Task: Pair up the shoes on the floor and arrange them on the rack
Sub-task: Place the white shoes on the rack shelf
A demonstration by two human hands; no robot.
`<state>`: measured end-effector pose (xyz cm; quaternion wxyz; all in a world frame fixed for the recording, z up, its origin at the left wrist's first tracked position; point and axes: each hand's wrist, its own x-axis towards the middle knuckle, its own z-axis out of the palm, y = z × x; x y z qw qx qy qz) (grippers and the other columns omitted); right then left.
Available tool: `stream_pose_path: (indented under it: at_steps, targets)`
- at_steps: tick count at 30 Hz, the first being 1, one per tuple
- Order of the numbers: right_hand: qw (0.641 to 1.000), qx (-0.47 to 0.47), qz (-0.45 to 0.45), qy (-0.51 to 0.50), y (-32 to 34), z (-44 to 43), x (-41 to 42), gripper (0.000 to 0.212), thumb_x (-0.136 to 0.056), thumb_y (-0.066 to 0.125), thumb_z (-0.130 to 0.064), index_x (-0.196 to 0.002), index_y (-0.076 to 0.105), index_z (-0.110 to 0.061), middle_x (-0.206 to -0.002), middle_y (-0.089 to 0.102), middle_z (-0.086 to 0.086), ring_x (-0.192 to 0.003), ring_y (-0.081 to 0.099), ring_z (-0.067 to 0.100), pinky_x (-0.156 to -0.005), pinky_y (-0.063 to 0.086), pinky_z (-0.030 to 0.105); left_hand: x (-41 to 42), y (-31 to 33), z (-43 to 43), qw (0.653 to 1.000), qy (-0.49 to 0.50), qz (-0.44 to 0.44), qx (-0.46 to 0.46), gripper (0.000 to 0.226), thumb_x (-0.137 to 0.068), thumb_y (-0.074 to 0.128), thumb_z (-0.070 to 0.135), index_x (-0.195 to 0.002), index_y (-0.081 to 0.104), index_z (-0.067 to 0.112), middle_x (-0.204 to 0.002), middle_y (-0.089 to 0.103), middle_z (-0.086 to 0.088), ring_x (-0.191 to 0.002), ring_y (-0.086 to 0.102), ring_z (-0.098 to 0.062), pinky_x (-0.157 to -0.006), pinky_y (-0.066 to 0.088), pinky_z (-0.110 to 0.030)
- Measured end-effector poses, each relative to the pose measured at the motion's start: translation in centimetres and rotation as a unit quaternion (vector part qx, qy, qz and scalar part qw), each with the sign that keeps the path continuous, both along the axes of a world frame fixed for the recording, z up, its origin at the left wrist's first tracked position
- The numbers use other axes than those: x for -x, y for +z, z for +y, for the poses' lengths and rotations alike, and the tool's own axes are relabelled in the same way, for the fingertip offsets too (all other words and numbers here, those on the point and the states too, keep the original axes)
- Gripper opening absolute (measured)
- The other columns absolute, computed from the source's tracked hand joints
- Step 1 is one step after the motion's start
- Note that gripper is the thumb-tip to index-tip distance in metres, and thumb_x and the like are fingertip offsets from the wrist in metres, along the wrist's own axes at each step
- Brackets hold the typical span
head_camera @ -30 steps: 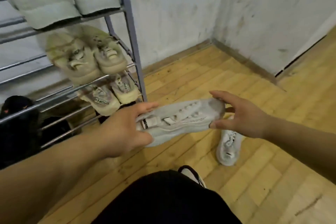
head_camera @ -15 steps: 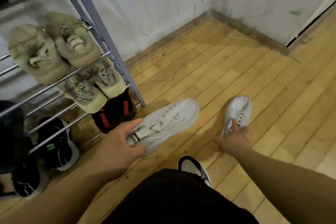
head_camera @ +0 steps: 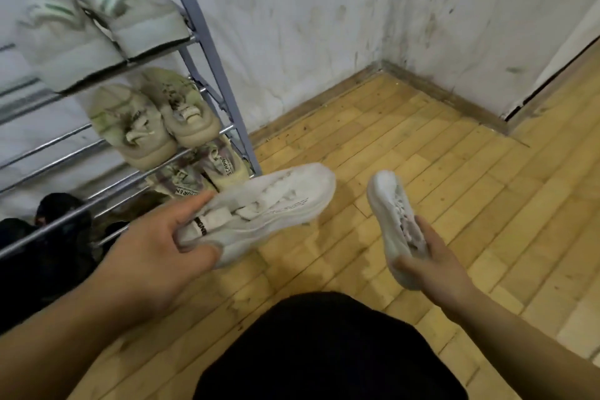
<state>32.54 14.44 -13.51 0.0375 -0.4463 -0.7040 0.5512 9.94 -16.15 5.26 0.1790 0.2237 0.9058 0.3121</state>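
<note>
A wooden plank floor (head_camera: 454, 172) fills most of the view and meets a scuffed white wall (head_camera: 292, 26) at a corner. Against the wall on the left stands a metal shoe rack (head_camera: 207, 52) with grey posts and chrome rails. At the bottom edge is the person's black clothing (head_camera: 324, 351).

On the highest shelf in view sits a pair of white sneakers with green stripes (head_camera: 136, 19), side by side. The shelf below carries a pair of beige sneakers (head_camera: 130, 127), also touching each other. Under them is a pair of pale patterned sneakers with printed lettering (head_camera: 224, 166). Black shoes (head_camera: 48, 211) sit in shadow at the lower left of the rack, too dark to tell how many.

Two matching white sneakers are off the floor, well apart from each other. The first white sneaker (head_camera: 276, 204) is held just in front of the lower shelves, tilted, with its toe pointing away and to the right. The second white sneaker (head_camera: 389, 204) is turned on its side, toe pointing away.

The left hand (head_camera: 156, 256) grips the first sneaker at its heel end, thumb over the collar and fingers curled beneath. The right hand (head_camera: 435, 266) grips the second sneaker by its heel, thumb and fingers wrapped round it.
</note>
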Motion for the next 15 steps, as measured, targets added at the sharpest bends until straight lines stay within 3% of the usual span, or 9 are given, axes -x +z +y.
stream_pose_path:
  at_steps: [2, 5, 7, 9, 11, 15]
  targets:
    - [0.997, -0.02, 0.059, 0.053, 4.8, -0.9, -0.3, 0.094, -0.075, 0.085, -0.043, -0.144, 0.027, -0.069, -0.148, 0.047, -0.026, -0.123, 0.057, 0.003, -0.094, 0.052, 0.031, -0.2, 3.3, -2.4, 0.999, 0.01, 0.042, -0.025, 0.075, -0.079, 0.087, 0.018, -0.136, 0.054, 0.057, -0.116, 0.061, 0.041, -0.092, 0.059, 0.024, -0.082, 0.043, -0.012]
    - [0.983, -0.068, 0.123, 0.117, 12.0, -2.3, 0.5, 0.101, -0.078, 0.087, -0.03, -0.152, 0.027, -0.06, -0.136, 0.047, -0.041, -0.112, 0.053, -0.021, -0.082, 0.048, 0.014, -1.2, 7.8, -5.8, 0.993, 0.04, 0.092, -0.061, 0.081, -0.075, 0.091, 0.022, -0.132, 0.054, 0.068, -0.127, 0.06, 0.041, -0.112, 0.064, 0.003, -0.101, 0.05, -0.032]
    - [0.971, -0.109, 0.156, 0.143, 16.7, -3.5, 1.6, 0.101, -0.078, 0.087, -0.024, -0.152, 0.027, -0.059, -0.134, 0.044, -0.046, -0.108, 0.05, -0.028, -0.077, 0.048, 0.007, -2.4, 10.3, -7.8, 0.986, 0.064, 0.117, -0.098, 0.084, -0.072, 0.094, 0.025, -0.129, 0.053, 0.072, -0.126, 0.061, 0.042, -0.114, 0.063, 0.003, -0.105, 0.05, -0.042]
    - [0.954, -0.146, 0.201, 0.167, 21.0, -4.9, 2.9, 0.101, -0.079, 0.087, -0.02, -0.153, 0.028, -0.056, -0.142, 0.041, -0.041, -0.114, 0.048, -0.027, -0.08, 0.045, 0.001, -3.6, 12.6, -9.5, 0.976, 0.084, 0.135, -0.147, 0.081, -0.062, 0.09, 0.04, -0.125, 0.053, 0.074, -0.12, 0.06, 0.047, -0.109, 0.062, 0.011, -0.103, 0.051, -0.041]
    - [0.934, -0.191, 0.228, 0.197, 24.8, -6.6, 4.3, 0.101, -0.079, 0.087, -0.025, -0.154, 0.027, -0.057, -0.147, 0.04, -0.037, -0.121, 0.047, -0.023, -0.083, 0.046, 0.004, -4.4, 14.0, -11.5, 0.959, 0.126, 0.152, -0.206, 0.081, -0.053, 0.078, 0.053, -0.127, 0.053, 0.073, -0.118, 0.061, 0.047, -0.105, 0.065, 0.009, -0.099, 0.052, -0.04]
    - [0.9, -0.236, 0.255, 0.262, 31.1, -11.1, 8.0, 0.097, -0.078, 0.086, -0.038, -0.147, 0.026, -0.068, -0.146, 0.038, -0.043, -0.125, 0.048, -0.017, -0.096, 0.046, 0.016, -5.2, 15.4, -15.6, 0.902, 0.222, 0.168, -0.329, 0.075, -0.067, 0.075, 0.046, -0.134, 0.051, 0.069, -0.124, 0.067, 0.031, -0.106, 0.069, -0.006, -0.09, 0.054, -0.034]
